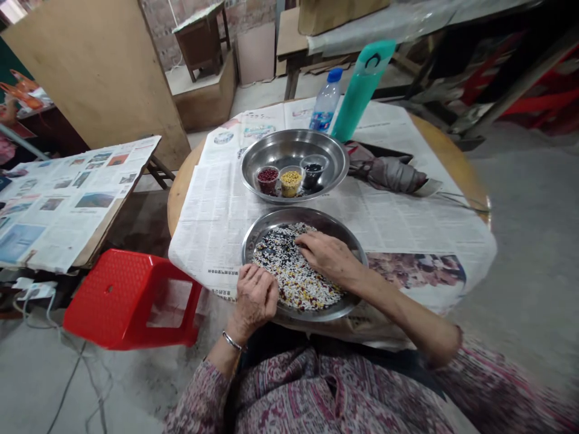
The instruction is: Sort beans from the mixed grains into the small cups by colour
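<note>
In front of me, a steel basin (pixel 357 256) holds mixed beans (pixel 289 265), white, black, yellow and dark red. My left hand (pixel 257 295) rests at its left front rim, fingers curled closed; whatever they hold is hidden. Over the right side of the basin, my right hand (pixel 328 256) reaches in with bent fingers, the tips together at the beans. Behind stands a second steel basin (pixel 294 141) with three clear cups: a cup of red beans (pixel 268 179), a cup of yellow beans (pixel 290 181) and a cup of black beans (pixel 313 172).
Newspaper covers the round table (pixel 203 211). A water bottle (pixel 325 99), a tall teal bottle (pixel 364 90) and a folded grey umbrella (pixel 389 172) stand or lie beyond and right of the far basin. A red stool (pixel 117 295) is at left, near a newspaper-covered bench (pixel 67 205).
</note>
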Available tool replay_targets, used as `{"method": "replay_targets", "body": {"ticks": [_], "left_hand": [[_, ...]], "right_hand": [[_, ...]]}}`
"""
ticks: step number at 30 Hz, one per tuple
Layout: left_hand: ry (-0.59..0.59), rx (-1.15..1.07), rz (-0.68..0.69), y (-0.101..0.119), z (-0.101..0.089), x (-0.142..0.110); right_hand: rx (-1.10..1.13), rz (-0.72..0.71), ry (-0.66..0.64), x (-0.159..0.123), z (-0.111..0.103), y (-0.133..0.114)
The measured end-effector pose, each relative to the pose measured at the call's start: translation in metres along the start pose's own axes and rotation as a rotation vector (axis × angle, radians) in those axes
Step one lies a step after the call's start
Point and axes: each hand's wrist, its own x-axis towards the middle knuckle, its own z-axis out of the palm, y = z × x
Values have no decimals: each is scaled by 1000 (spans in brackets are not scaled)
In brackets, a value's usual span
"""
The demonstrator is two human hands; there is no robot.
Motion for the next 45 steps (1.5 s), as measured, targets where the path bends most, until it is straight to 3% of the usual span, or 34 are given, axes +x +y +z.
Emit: {"method": "replay_targets", "body": {"ticks": [6,12,18,24,32,37,41,45], "left_hand": [[-10,-32,-8,1,-2,0],[32,-73,9,2,-2,2],[97,-93,-1,1,0,-1],[148,-118,-9,0,2,-4],[68,-96,-21,2,-1,-3],[69,-88,-34,2,-1,-3],[59,-79,-41,2,0,-3],[60,-75,-37,1,0,-3]], "right_hand": [[220,-104,-19,40,12,-23],[400,-153,60,33,4,-31],[269,-465,-110,22,8,-55],[238,-576,-292,12,0,-52],[83,-600,-285,-15,-27,-15],[-87,-470,-161,-14,-31,8],[-107,-395,-76,-5,-33,-4],[-20,-482,-195,6,-21,-27]]}}
